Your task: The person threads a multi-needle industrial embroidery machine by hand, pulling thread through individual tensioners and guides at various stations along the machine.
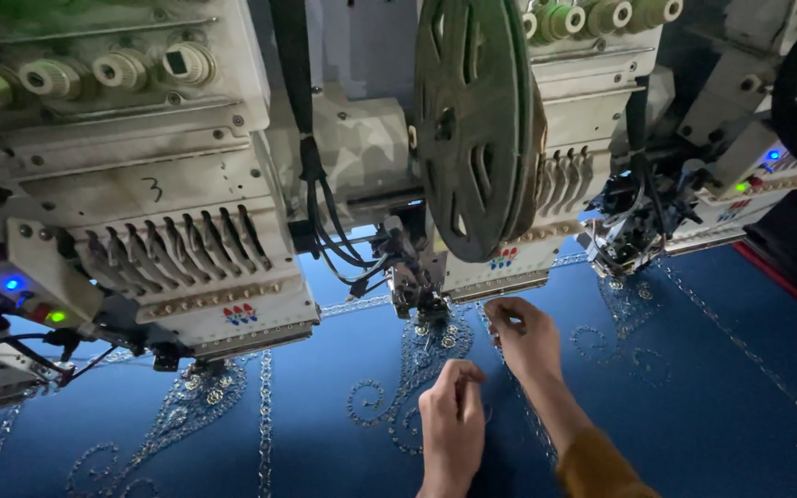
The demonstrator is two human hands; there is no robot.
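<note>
Both my hands hover over blue fabric (pixel 694 406) with silver scroll embroidery, stretched under a multi-head embroidery machine. My right hand (pixel 520 334) reaches up just below the middle sewing head (pixel 486 267), fingers pinched together as if on a fine thread that I cannot make out. My left hand (pixel 452 415) is lower and nearer to me, fingers curled and pinched too, above a stitched silver motif (pixel 417 369). A mustard sleeve covers my right forearm.
A large dark green reel (pixel 472 120) hangs in front of the middle head. Another head (pixel 186 267) sits at the left with blue and green lamps lit, a third one (pixel 638 231) at the right. Black cables (pixel 320 203) dangle between the heads.
</note>
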